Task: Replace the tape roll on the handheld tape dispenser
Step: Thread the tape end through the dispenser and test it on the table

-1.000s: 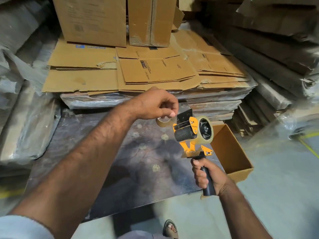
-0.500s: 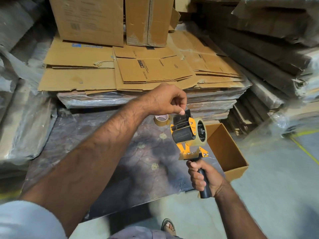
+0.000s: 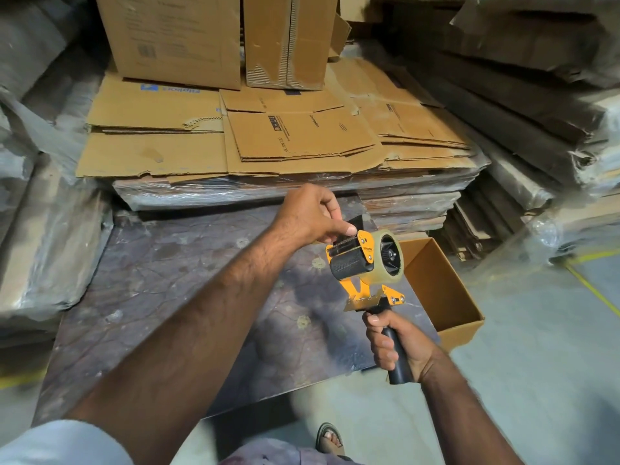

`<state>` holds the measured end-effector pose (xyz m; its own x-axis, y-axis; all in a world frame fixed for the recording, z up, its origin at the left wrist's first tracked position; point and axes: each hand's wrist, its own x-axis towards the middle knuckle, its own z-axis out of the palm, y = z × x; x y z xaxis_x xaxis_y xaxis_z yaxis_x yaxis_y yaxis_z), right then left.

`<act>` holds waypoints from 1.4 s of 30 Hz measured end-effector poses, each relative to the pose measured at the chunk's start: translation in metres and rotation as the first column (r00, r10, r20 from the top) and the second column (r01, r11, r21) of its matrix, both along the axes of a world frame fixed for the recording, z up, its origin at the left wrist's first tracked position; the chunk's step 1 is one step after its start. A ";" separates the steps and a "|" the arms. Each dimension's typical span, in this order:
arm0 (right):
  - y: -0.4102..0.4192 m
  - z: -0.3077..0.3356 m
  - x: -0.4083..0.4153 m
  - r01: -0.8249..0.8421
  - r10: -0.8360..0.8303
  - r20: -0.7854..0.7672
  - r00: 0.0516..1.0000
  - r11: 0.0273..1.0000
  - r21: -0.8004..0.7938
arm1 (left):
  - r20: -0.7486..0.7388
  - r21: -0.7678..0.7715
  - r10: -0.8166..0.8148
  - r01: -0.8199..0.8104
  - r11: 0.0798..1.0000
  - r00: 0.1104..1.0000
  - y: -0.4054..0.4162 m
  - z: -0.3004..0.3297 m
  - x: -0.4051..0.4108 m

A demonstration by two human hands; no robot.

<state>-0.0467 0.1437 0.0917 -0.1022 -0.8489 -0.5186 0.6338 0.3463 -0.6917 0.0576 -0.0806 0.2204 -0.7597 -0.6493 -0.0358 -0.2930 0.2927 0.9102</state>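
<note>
Since a second ago, the left hand (image 3: 310, 213) has been coming off the loose roll on the board and moving onto the dispenser, and that spare roll is now hidden behind the hand.

Nearest, a sandalled foot (image 3: 330, 439) is showing on the grey floor (image 3: 536, 380) at the bottom edge. Just above it, the right hand (image 3: 399, 344) is wrapping closed around the black handle (image 3: 401, 362) of the tape dispenser (image 3: 365, 266), holding it upright over the near right corner of the dark, stained board (image 3: 188, 290). Directly above that grip, the orange frame is carrying a black roller and, to its right, the clear tape roll (image 3: 391, 256) sitting on the hub. Small black lettering on the orange side plate is too fine to read.

At the top of the dispenser, the left hand's thumb and forefinger are pinching together at the black flap beside the cutter; whether tape is caught between them I cannot tell.

Just right of the dispenser, an open cardboard box (image 3: 446, 297) is sitting on the floor. Beyond the board, flattened cartons (image 3: 298, 139) are lying stacked on plastic-wrapped bundles; one is reading "Crompton" and "CEILING FAN", another is bearing a blue logo, upside down. Behind them, upright boxes (image 3: 174, 38) are standing.
</note>
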 end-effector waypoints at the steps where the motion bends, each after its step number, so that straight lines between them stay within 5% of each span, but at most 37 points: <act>1: 0.000 0.001 0.000 -0.004 0.004 -0.019 1.000 1.000 0.008 | -0.007 0.047 0.007 -0.007 0.999 1.000 0.000 -0.004 0.000; 10: 0.006 0.014 0.006 0.058 -0.038 -0.142 0.989 0.987 0.147 | -0.125 0.296 -0.109 0.141 0.945 0.986 0.005 -0.048 0.018; 14: 0.000 0.026 0.010 0.116 -0.079 -0.180 0.980 0.972 0.205 | -0.139 0.055 -0.335 0.345 0.937 0.932 0.018 -0.080 0.031; 20: -0.006 0.045 0.012 0.116 -0.070 -0.189 0.979 0.964 0.240 | -0.123 -0.287 -0.208 0.165 0.943 0.971 0.034 -0.098 0.028; 37: 0.002 0.058 0.012 0.107 -0.058 -0.198 0.979 0.964 0.245 | -0.208 -0.097 -0.193 0.177 0.980 0.959 0.035 -0.089 0.027; 42: 0.005 0.057 0.011 0.088 -0.034 -0.223 0.974 0.967 0.239 | -0.283 -0.035 -0.074 0.067 0.997 0.956 0.027 -0.093 0.024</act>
